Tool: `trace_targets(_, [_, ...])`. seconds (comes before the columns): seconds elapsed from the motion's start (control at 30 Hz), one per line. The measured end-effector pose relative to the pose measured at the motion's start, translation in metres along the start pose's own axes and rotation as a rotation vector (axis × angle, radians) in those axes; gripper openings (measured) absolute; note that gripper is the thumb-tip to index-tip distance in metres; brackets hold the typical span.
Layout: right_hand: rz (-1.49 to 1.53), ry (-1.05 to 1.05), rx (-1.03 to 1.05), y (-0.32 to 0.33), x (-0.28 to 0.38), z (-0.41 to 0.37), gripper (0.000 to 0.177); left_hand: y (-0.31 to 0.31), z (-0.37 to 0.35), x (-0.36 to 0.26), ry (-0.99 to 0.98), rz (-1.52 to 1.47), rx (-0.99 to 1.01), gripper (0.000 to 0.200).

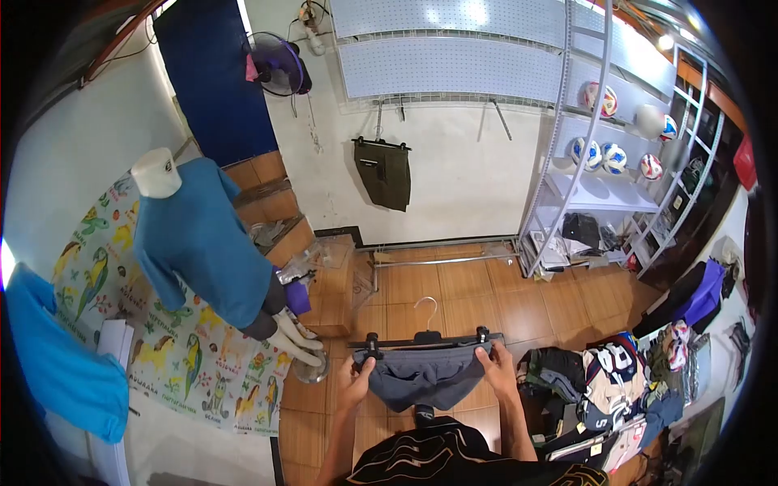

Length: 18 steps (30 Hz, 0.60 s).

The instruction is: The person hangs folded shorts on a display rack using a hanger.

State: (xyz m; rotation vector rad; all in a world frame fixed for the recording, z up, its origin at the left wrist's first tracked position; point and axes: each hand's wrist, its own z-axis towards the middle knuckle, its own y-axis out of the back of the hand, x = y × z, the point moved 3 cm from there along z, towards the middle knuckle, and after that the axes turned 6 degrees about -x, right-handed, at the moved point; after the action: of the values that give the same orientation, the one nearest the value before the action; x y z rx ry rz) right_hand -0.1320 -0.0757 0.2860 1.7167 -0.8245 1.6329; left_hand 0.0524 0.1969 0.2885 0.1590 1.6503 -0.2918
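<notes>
Grey shorts (pixel 421 374) hang by the waistband from a black clip hanger (pixel 428 338) with a metal hook, held low in front of my body. My left hand (pixel 355 379) pinches the left end of the waistband beside the left clip, thumb on the front. At the other end, my right hand (pixel 496 366) grips the waistband just below the right clip. The fabric is stretched between both hands, and its lower part sags toward the floor.
A mannequin in a blue T-shirt (pixel 198 235) stands at the left, near cardboard boxes (pixel 331 287). Dark green shorts (pixel 383 174) hang on the far wall. Shelves with balls (pixel 613 159) stand at the back right. Piled clothes (pixel 612 373) lie right of my right hand.
</notes>
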Motion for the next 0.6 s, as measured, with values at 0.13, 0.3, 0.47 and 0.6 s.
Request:
trace_targets(0.13, [0.093, 0.05, 0.085, -0.037, -0.001, 0.079, 0.035, -0.012, 0.056, -0.017, -0.013, 0.052, -0.045, 0.021])
trace_targets(0.3, [0.103, 0.001, 0.242, -0.079, 0.001, 0.161, 0.038, -0.016, 0.135, -0.016, -0.059, -0.061, -0.09, 0.025])
trace_targets(0.47, [0.03, 0.1, 0.261, -0.123, 0.001, 0.235, 0.038, -0.023, 0.227, -0.018, -0.083, -0.103, -0.063, 0.023])
trace_targets(0.6, [0.197, 0.078, 0.287, -0.165, 0.018, 0.283, 0.041, -0.023, 0.314, -0.011, -0.035, -0.052, -0.058, 0.026])
